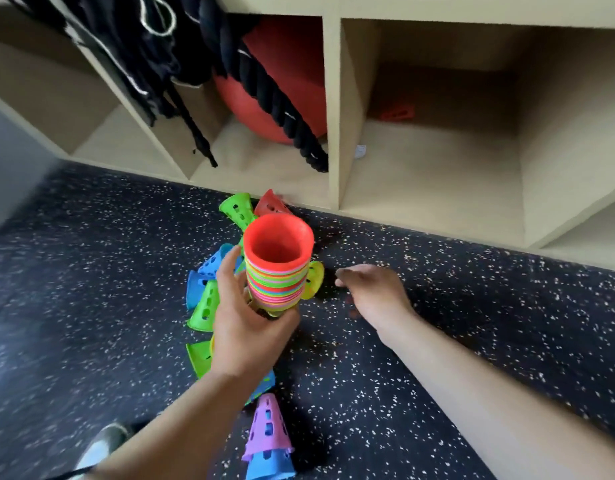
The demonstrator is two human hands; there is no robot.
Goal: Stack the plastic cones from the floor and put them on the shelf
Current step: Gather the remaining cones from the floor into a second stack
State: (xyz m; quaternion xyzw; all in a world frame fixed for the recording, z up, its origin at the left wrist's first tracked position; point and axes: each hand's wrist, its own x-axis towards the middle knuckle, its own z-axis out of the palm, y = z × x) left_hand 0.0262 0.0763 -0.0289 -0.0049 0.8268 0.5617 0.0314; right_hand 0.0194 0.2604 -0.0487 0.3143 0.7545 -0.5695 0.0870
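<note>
Head view: your left hand (pixel 250 320) grips the nested cone stack (pixel 278 271) near its lower end, wide mouth up, above loose cones (pixel 204 308) on the floor (pixel 455 334). Your right hand (pixel 375 292), loosely curled and empty, is nearer the yellow cone (pixel 315 277), just left of its fingertips and partly hidden behind the stack.

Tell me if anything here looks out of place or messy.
Yes. Loose cones lie scattered, many on their sides, across the floor around the stack in the left hand. One orange cone lies alone, tipped, deep in the shelf.
</note>
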